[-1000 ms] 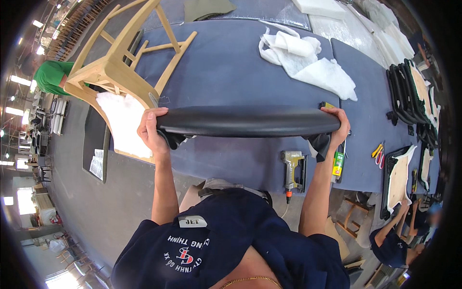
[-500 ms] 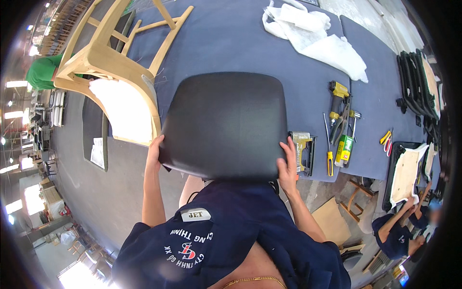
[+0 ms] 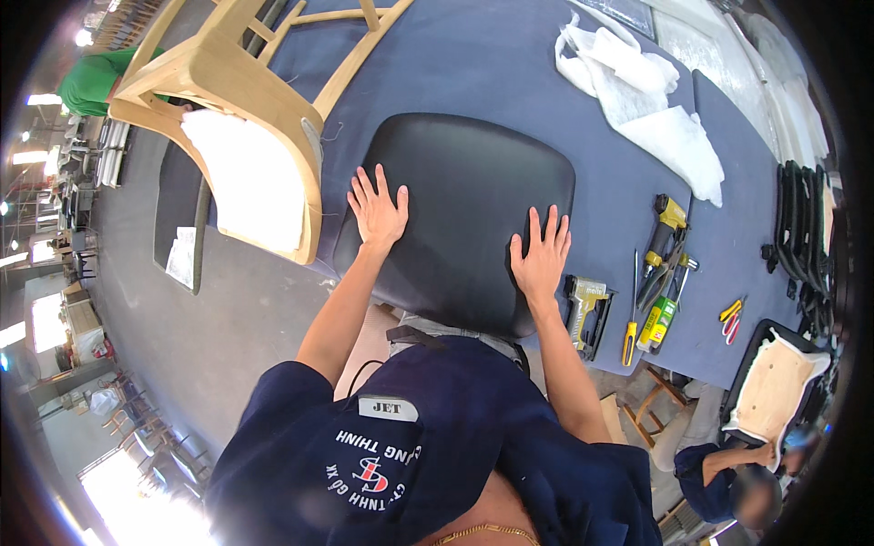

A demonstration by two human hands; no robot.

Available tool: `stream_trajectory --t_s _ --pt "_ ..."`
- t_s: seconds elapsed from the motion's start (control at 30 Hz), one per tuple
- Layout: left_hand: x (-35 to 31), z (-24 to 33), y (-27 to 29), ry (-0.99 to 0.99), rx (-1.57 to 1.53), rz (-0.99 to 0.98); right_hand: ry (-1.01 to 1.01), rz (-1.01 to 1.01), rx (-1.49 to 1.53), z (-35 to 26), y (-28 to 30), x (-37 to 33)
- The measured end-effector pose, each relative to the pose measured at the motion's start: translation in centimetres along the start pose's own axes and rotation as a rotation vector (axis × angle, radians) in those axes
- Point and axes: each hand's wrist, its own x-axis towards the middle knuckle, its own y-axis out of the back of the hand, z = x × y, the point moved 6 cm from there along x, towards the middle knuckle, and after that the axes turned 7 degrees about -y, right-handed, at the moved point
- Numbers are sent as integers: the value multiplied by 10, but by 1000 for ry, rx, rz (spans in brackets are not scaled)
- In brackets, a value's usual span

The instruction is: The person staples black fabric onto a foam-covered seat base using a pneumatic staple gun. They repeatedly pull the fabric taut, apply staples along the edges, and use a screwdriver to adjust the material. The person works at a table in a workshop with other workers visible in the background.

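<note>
A black padded chair seat (image 3: 460, 191) with rounded corners lies face up at the near edge of the blue-grey covered table. My left hand (image 3: 378, 211) rests flat on its left part, fingers spread. On its right side my right hand (image 3: 541, 257) lies palm down, fingers apart. Neither hand grips anything. Close to the right hand, a staple gun (image 3: 587, 314) lies on the table. Left of the seat, a pale wooden chair frame (image 3: 218, 82) is tipped over, with a bright white panel (image 3: 250, 182) inside its curve.
Right of the staple gun are a yellow-handled screwdriver (image 3: 630, 341), a yellow air tool (image 3: 669, 217), pliers (image 3: 663, 278) and scissors (image 3: 731, 320). White wadding (image 3: 628, 86) lies at the back. Black seats (image 3: 801, 218) stand at right, where another person handles a seat (image 3: 774, 387).
Both hands have moved from gripping the seat's side edges to lying flat on its top. The seat has turned slightly clockwise. The view has shifted a little.
</note>
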Motion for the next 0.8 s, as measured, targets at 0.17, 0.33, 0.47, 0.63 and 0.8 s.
stream_trajectory --t_s 0.17,0.33,0.47,0.63,0.8 --pt "3 11 -1 -35 23 66 -32 36 29 10 -15 -3" --pt "2 6 -9 -27 -4 84 -43 58 39 10 -21 -2" --pt "2 2 -6 -30 1 98 -41 87 57 10 -23 -4" --pt "12 20 16 -96 -28 133 -132 161 143 14 -3 -8" --pt "25 2 39 -64 -284 146 -524 215 404 36 0 -47"
